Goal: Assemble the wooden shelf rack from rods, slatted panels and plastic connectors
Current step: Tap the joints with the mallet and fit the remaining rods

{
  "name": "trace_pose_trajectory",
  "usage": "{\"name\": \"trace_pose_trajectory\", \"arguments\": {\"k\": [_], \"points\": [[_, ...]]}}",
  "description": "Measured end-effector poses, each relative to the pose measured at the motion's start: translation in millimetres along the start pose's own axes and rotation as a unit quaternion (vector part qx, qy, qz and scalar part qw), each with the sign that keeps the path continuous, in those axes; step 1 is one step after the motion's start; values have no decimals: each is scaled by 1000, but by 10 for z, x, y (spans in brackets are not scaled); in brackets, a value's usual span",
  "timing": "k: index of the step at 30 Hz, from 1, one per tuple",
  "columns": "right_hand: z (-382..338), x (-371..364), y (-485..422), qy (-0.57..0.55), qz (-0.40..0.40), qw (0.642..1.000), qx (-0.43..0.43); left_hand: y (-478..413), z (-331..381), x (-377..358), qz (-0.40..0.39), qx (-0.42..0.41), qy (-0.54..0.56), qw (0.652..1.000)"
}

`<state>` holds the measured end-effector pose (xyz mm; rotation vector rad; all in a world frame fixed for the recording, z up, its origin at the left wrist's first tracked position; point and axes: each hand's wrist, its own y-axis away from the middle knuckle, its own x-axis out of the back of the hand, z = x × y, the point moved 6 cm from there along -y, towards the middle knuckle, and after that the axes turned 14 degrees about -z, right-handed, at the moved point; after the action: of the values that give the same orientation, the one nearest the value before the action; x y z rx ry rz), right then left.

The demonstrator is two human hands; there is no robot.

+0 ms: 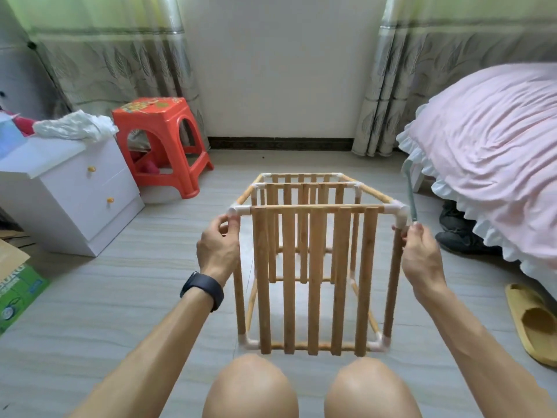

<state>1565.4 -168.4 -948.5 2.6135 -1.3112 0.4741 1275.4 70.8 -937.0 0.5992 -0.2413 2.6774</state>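
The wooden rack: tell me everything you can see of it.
The wooden rack is a light bamboo-coloured open frame. Three slatted panels stand on edge, one behind another, joined by round rods and white plastic connectors at the corners. It stands on the grey floor before the person's knees. The left hand and right hand grip its near top corners.
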Motion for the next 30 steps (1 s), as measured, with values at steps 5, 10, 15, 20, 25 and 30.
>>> {"name": "trace_pose_trajectory", "arguments": {"k": [5, 10, 15, 20, 25, 30], "points": [[-815, 122, -458, 13, 34, 997, 69, -441, 844, 151, 38, -54, 17, 998], [-1203, 126, -896, 64, 30, 994, 88, -878, 1249, 40, -76, -92, -74, 990], [-1384, 102, -1236, 177, 36, 974, 135, -1142, 1186, -334, -215, -44, -345, 913], [-1337, -102, -1385, 268, -128, 952, 75, -1308, 1157, -493, -258, -25, -395, 881], [-1094, -20, -1312, 192, -164, 967, 31, -1216, 1055, -666, -308, -27, -404, 861], [-1060, -40, -1233, 159, -161, 974, 15, -1145, 1075, -670, -283, -29, -397, 873]]}}
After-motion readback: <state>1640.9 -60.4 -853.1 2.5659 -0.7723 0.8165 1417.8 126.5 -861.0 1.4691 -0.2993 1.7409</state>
